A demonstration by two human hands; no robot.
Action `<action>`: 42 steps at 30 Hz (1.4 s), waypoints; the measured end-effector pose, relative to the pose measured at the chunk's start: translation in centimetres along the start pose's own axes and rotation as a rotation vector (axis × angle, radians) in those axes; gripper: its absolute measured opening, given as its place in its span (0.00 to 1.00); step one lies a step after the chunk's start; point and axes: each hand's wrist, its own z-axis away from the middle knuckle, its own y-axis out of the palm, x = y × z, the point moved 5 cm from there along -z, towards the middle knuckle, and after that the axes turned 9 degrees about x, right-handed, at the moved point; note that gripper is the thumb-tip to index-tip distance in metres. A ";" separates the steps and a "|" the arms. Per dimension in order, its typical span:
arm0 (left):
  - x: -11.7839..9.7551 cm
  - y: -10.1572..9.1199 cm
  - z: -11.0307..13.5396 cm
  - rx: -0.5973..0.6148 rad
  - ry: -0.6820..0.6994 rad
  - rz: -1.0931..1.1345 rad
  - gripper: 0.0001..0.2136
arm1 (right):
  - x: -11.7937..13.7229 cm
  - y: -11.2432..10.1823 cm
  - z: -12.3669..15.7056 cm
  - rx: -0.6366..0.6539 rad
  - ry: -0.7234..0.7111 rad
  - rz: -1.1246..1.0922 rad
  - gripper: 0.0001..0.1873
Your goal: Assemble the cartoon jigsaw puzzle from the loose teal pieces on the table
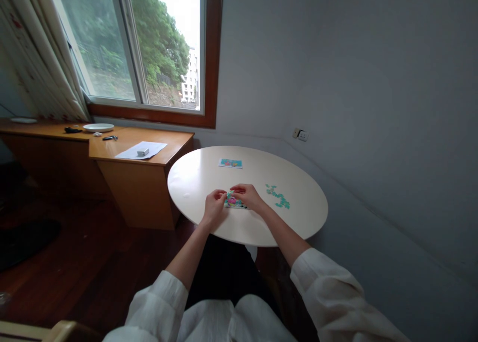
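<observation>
Together both hands grasp the puzzle (234,201), which lies toward the near edge of the counter (194,182). The left hand (214,202) pinches its left side, the right hand (247,195) curls over its right. Loose pieces (278,196) lie just right; a card (230,163) lies farther back.

A plain corner room, lit by daylight from one window (149,48).
Grey walls (336,73) meet behind a round cream table (194,182). The wood-framed window shows green trees (160,38) and a pale building (191,78), with a light curtain (33,58) bunched beside it. Below runs a wooden desk (142,165) bearing a white plate (98,127) and a paper sheet (149,147). The floor (74,272) is dark reddish wood.
</observation>
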 end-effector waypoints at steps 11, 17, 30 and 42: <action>-0.2 0.5 0.1 0.076 0.042 -0.040 0.08 | -0.7 0.1 0.1 -0.090 -0.028 0.008 0.10; 0.8 -0.1 -0.3 -0.011 -0.002 0.071 0.10 | 0.3 -0.7 2.6 -0.424 -0.146 0.289 0.08; 0.3 -1.1 0.2 -0.135 -0.044 0.029 0.14 | -0.2 -1.9 4.2 -0.673 -0.078 0.296 0.08; 0.0 -1.1 0.4 -0.113 -0.048 -0.002 0.12 | -0.3 -2.1 4.6 -0.657 0.030 0.335 0.12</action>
